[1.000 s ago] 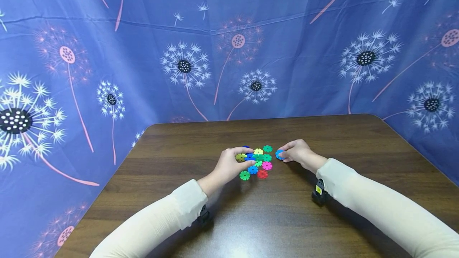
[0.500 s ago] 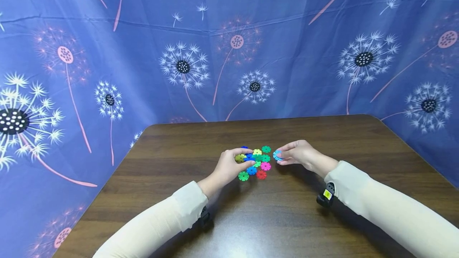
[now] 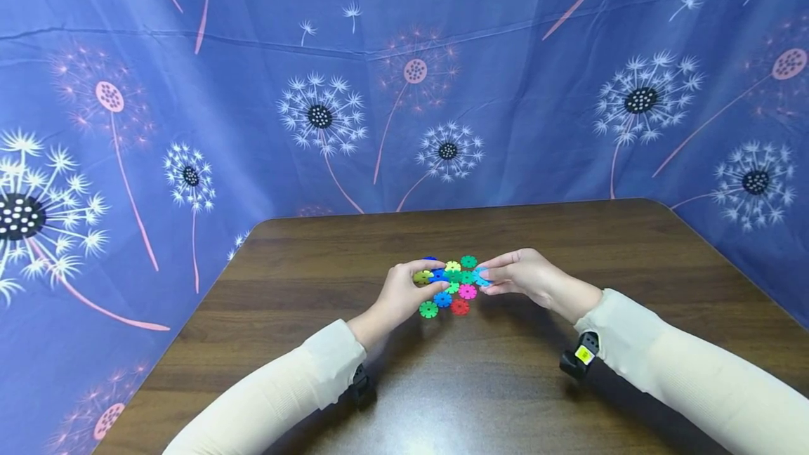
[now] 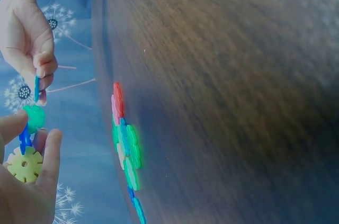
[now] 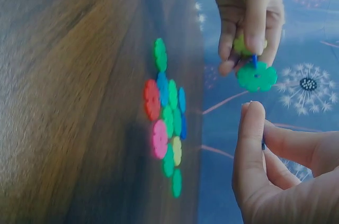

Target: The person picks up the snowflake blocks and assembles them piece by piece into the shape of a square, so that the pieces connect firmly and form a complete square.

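My left hand (image 3: 398, 295) grips a short chain of joined notched plastic discs, held above the table. In the left wrist view the chain has a yellow disc (image 4: 24, 164), a dark blue disc (image 4: 25, 139) set crosswise, and a green disc (image 4: 35, 119) at its far end. My right hand (image 3: 534, 278) pinches a light blue notched disc (image 3: 482, 277) between thumb and fingers. Seen from the left wrist, that disc stands edge-on just beyond the green one, with a small gap. From the right wrist, the fingers mostly hide it.
Several loose notched discs lie flat on the brown wooden table (image 3: 442, 385) below the hands, among them a red disc (image 3: 461, 307), a pink disc (image 3: 467, 291) and a green disc (image 3: 428, 310). A blue dandelion-print cloth (image 3: 505, 90) hangs behind the table.
My right hand has lifted the light blue disc and moved it left, close to the chain's green end, turning it on the way. The left hand has stayed almost still.
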A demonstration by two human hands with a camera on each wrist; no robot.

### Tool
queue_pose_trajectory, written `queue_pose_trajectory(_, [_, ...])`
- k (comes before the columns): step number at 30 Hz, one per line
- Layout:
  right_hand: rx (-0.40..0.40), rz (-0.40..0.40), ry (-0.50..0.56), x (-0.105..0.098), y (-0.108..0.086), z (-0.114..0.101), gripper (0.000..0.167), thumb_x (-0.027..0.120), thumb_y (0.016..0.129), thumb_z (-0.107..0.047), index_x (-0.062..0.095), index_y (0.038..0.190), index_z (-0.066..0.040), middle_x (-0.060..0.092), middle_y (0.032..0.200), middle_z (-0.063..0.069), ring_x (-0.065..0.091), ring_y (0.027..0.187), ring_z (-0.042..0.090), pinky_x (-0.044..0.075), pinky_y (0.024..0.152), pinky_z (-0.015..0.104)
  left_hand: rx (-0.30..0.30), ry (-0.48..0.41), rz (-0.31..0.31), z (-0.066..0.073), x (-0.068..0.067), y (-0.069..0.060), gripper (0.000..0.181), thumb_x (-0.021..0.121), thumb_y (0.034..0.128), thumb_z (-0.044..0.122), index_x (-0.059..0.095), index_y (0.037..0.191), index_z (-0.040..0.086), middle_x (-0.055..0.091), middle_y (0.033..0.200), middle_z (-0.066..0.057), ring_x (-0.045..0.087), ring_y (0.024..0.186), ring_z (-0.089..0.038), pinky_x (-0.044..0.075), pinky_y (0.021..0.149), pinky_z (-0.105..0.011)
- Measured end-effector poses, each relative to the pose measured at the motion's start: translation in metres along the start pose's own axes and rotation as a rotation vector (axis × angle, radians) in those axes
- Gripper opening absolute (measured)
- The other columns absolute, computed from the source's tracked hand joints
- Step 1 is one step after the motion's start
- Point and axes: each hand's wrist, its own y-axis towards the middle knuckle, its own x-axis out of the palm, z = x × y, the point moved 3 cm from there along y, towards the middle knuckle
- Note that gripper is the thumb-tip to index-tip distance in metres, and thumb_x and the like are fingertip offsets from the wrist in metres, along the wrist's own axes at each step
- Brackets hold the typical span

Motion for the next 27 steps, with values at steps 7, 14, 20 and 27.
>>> queue_pose_trajectory(7, [0.005,0.003,-0.023,0.008,0.0,-0.002,0.042,0.064,0.09,-0.002,0.053,0.126,0.017,0.071,0.085,0.005,0.071,0.077,0.015,0.058,0.08,0.031,0.008,0.006,-0.009,0.002,0.002,0.0,0.037,0.075,0.0856,0.025,0.069,0.12,0.012,0.044,0.054,0.006,0.031,0.044,-0.007,0.03,0.044,-0.02])
queue_pose_trajectory(14, [0.013,0.006,-0.029,0.011,0.0,-0.001,0.04,0.064,0.09,-0.002,0.054,0.124,0.016,0.071,0.083,0.004,0.071,0.076,0.016,0.058,0.078,0.03,0.016,0.023,-0.01,0.005,0.004,-0.001,0.037,0.076,0.0845,0.024,0.069,0.119,0.011,0.054,0.064,0.005,0.029,0.047,-0.008,0.029,0.044,-0.019])
queue_pose_trajectory(20, [0.0,-0.008,-0.014,0.013,0.0,-0.004,0.039,0.065,0.09,-0.003,0.056,0.123,0.016,0.07,0.085,0.004,0.071,0.074,0.014,0.058,0.082,0.033,0.022,0.008,0.001,0.006,0.004,0.0,0.037,0.077,0.0838,0.023,0.07,0.119,0.011,0.066,0.075,-0.002,0.034,0.049,-0.007,0.032,0.045,-0.018])
queue_pose_trajectory(27, [-0.022,-0.016,0.008,0.015,0.0,-0.006,0.038,0.063,0.09,-0.001,0.054,0.122,0.019,0.069,0.084,0.002,0.068,0.069,0.01,0.058,0.081,0.032,0.008,-0.021,0.021,0.01,0.005,0.001,0.037,0.077,0.0824,0.02,0.07,0.117,0.008,0.073,0.094,-0.009,0.037,0.051,-0.008,0.033,0.046,-0.018])
